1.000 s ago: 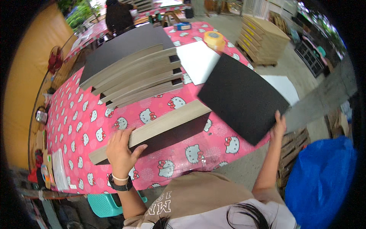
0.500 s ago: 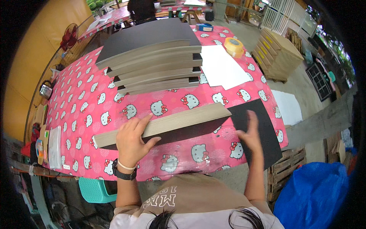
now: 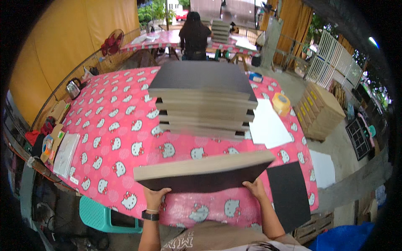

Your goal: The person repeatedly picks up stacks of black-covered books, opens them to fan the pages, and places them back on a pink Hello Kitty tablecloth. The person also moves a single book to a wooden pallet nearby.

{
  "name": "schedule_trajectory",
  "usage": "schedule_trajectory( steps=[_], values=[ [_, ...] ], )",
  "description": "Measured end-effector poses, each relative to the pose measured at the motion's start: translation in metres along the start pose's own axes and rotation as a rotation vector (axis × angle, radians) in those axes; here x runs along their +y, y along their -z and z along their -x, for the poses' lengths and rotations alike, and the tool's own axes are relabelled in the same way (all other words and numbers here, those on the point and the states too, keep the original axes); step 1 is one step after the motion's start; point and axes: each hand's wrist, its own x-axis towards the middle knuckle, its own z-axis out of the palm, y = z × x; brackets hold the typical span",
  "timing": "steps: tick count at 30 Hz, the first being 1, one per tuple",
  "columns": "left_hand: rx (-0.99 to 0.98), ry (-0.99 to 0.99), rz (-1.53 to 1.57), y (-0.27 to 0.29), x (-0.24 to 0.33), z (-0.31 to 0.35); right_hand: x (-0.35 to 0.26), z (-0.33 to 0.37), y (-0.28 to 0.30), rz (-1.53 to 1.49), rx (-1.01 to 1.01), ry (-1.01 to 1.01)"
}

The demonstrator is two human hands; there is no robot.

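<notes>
A thick stack of black boards [image 3: 201, 179] with beige-grey edges is tilted up on its long side above the near part of the table. My left hand [image 3: 155, 197] grips its lower left, the thumb lying on the black face and the other fingers hidden behind. At the lower right my right hand [image 3: 255, 189] holds it the same way, its thumb also on the black face. Beyond it stands a tall pile of similar boards [image 3: 203, 77], laid in offset bundles. One flat black board [image 3: 289, 194] lies to the right of my right hand, over the table's edge.
The table has a pink patterned cover [image 3: 113, 125]. White sheets [image 3: 270, 125], a roll of tape [image 3: 281, 103] and a blue roll [image 3: 255, 77] lie on the right. A clear plastic pack [image 3: 67, 154] is at the left, above a green stool [image 3: 96, 213]. A person [image 3: 194, 35] is at the far table.
My right hand has come left from beside the loose board onto the stack's right end. My left hand now grips the stack's lower left. The view has tilted up.
</notes>
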Motion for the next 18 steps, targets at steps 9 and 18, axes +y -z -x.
schedule_trajectory(
  steps=[9, 18],
  values=[
    [-0.005, -0.473, -0.221, -0.048, 0.188, -0.258, -0.24, -0.204, 0.042, 0.019, 0.138, 0.364],
    [-0.31, -0.108, -0.609, -0.1, 0.155, -0.475, -0.225, -0.397, 0.051, 0.362, 0.114, 0.268]
  ],
)
